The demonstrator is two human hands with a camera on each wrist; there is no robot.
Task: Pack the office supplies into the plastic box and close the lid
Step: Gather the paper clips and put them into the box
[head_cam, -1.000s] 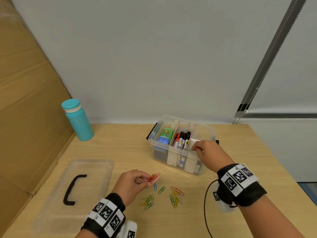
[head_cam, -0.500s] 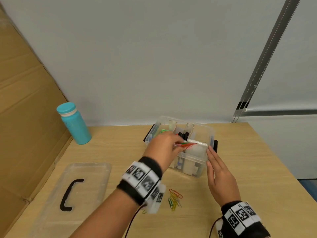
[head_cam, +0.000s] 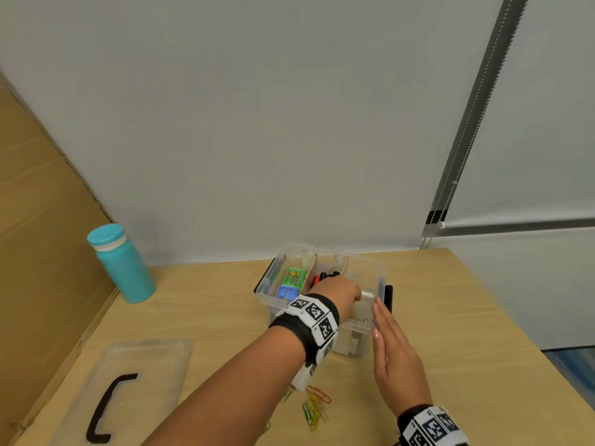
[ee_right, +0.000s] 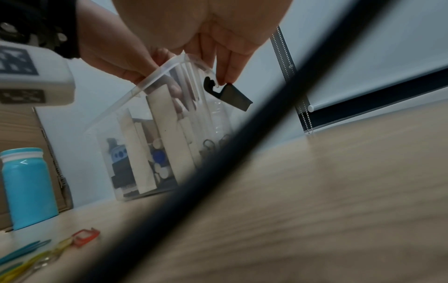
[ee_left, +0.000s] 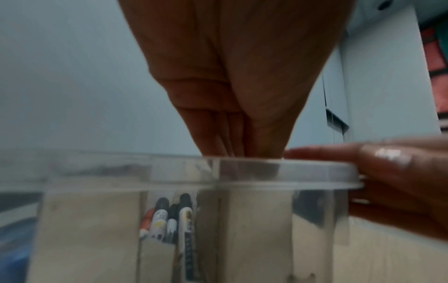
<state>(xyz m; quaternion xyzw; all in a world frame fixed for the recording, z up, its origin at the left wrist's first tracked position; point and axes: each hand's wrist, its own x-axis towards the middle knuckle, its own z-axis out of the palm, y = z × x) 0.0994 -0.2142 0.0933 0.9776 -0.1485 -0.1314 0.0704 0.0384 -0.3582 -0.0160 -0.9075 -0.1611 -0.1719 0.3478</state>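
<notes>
The clear plastic box [head_cam: 325,286] is seen near the far edge of the desk [head_cam: 467,333], its interior split by pale dividers. A green-and-blue item lies in the left compartment and markers [ee_left: 173,218] stand in the middle one, their black caps seen through the transparent wall in the left wrist view. The left hand [head_cam: 339,292] is reached over the near rim into the right compartment; its fingers [ee_left: 242,132] are held narrow and bunched together, pointing down past the rim, and whether anything is pinched between them cannot be told. The right hand [head_cam: 391,352] is laid flat against the box's right side, fingers straight and touching the rim beside the black latch [ee_right: 226,93], a hinged clip shown clearly only in the right wrist view.

Coloured paper clips [head_cam: 314,407], thin wire loops in red, yellow, green and blue, are scattered on the light wood-grain desk toward its near edge, partly hidden under the left forearm. The clear lid [head_cam: 128,381] with its black arched handle lies flat at the near left corner. A teal bottle [head_cam: 120,263], smooth and cylindrical, stands by the left edge against a cardboard sheet [head_cam: 35,220]. A dark cable [ee_right: 218,162] crosses the right wrist view diagonally, blocking part of the box.
</notes>
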